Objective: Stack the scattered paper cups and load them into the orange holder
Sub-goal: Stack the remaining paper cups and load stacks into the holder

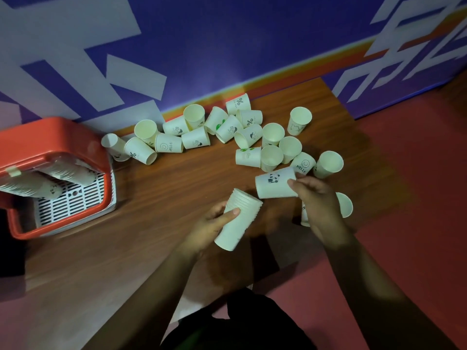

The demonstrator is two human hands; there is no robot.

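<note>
Left hand (214, 224) is wrapped round the nested stack (238, 218), open rims angled toward the right hand (314, 195), by which the panda cup (274, 184) is pinched, base leading, apparently for nesting. Loose cups (195, 140) are scattered across the table (151, 198); the orange holder (56, 133), partly loaded, is set far left.

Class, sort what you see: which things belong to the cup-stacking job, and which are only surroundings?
Job: nested stack in left hand; panda cup in right hand; scattered cups; orange holder, stacks inside.
Surroundings: wooden table; blue patterned wall; red floor.
</note>
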